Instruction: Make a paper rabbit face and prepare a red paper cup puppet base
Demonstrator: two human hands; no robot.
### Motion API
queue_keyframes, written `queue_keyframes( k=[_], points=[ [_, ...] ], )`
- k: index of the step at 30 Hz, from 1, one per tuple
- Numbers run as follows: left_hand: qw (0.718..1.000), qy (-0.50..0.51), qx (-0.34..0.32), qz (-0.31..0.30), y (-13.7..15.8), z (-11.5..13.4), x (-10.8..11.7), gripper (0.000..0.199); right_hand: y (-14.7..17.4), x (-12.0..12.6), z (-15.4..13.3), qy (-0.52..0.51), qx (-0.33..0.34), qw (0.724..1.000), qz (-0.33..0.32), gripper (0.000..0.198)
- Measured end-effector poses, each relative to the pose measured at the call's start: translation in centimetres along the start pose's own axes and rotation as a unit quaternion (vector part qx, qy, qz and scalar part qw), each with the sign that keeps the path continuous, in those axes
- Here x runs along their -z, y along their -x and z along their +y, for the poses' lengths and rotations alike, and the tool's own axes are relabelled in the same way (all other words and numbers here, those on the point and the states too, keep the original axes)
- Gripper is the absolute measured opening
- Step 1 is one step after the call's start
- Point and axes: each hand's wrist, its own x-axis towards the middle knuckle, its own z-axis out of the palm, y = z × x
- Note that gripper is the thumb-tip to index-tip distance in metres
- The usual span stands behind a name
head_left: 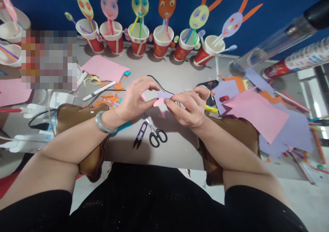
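Note:
Over the table's middle, both of my hands meet at a small pink paper oval [158, 102]. The thumb of my left hand [135, 96] presses the oval's left end, its fingers curled above. My right hand [189, 105] pinches the other end between thumb and fingertips. Beneath them lie more small pink and lilac paper pieces, partly hidden by the fingers. Closer to me on the tabletop are black-handled scissors [158, 137] and purple thread snips [140, 135]. Beyond my right hand sits a black glue gun [212, 85], partly covered, with a yellow stick-like item [211, 109] beside it.
Red-and-white paper cups [163, 47] with rabbit faces stand along the blue back panel. Pink and lilac sheets [267, 112] pile up on the right. Orange scraps [106, 100] and a white marker [99, 91] lie left, near power strips [29, 141]. Brown cushions [91, 160] sit under my forearms.

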Motion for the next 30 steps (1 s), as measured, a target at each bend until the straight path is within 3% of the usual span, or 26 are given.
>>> queue_keyframes(
  k=[5,11,14,16,21,24,30],
  points=[
    [0.997,-0.040,-0.065,-0.002,0.2,0.1,0.2,0.020,0.2,0.3,0.2,0.008,-0.005,1.000,-0.012,0.021],
    [0.998,-0.011,-0.057,-0.023,0.2,0.2,0.3,0.017,-0.7,0.3,-0.7,-0.025,0.005,0.999,0.037,0.020],
    [0.998,0.041,0.005,-0.038,0.1,0.3,0.2,0.017,-1.3,0.4,-1.7,-0.090,-0.026,0.994,0.065,0.022],
    [0.993,0.085,0.065,-0.054,0.0,0.3,0.2,0.020,-1.7,0.4,-2.3,-0.172,-0.091,0.980,0.050,0.023],
    [0.960,0.144,0.212,-0.112,-0.2,0.4,0.3,0.027,-2.1,0.2,-2.7,-0.364,-0.255,0.895,-0.028,0.030],
    [0.942,0.159,0.273,-0.114,-0.4,0.6,0.4,0.025,-2.2,0.1,-2.6,-0.394,-0.293,0.870,-0.046,0.032],
    [0.897,0.214,0.372,-0.109,-0.4,0.8,0.4,0.024,-2.4,0.2,-2.6,-0.408,-0.319,0.853,-0.057,0.039]
  ],
)
